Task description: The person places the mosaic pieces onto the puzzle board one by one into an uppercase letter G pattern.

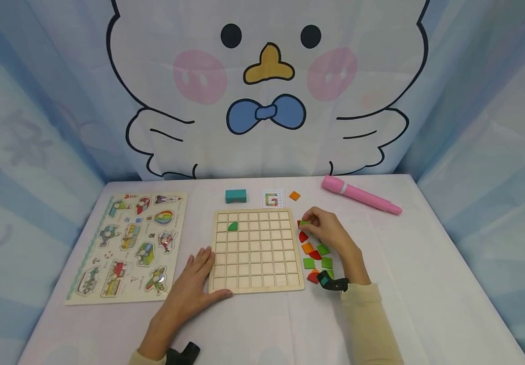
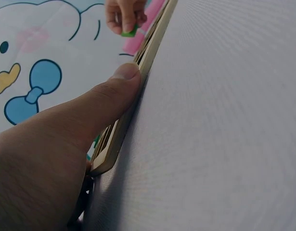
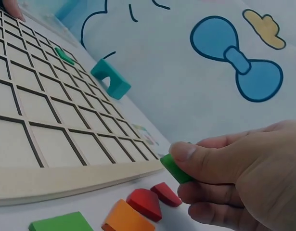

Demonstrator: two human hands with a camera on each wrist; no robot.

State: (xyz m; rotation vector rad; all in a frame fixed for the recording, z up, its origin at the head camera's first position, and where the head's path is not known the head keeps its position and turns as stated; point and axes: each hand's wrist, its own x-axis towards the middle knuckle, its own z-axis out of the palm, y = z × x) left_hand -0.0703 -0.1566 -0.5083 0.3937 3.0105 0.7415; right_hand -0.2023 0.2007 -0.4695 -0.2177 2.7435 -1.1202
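Note:
My right hand [image 1: 330, 230] pinches a small green tile [image 3: 174, 169] between thumb and fingers, just beyond the right edge of the wooden grid board [image 1: 257, 263]. My left hand [image 1: 194, 284] rests at the board's near left corner. Its fingers lie along the left side and its thumb [image 2: 116, 86] presses the front edge. One green quarter-round piece [image 1: 233, 226] sits in a cell near the board's far left corner. Beside the board's right edge lie loose red [image 3: 145, 203], orange [image 3: 126, 219] and green pieces [image 3: 61, 223], some partly hidden by my right wrist.
Behind the board stand a teal arched block [image 1: 236, 196], a small pattern card [image 1: 273, 198] and a single orange tile [image 1: 294, 195]. A pink marker [image 1: 361, 195] lies at the back right. To the left is a picture puzzle board [image 1: 127, 248]. Printed curtains [image 1: 267, 152] hang around the table.

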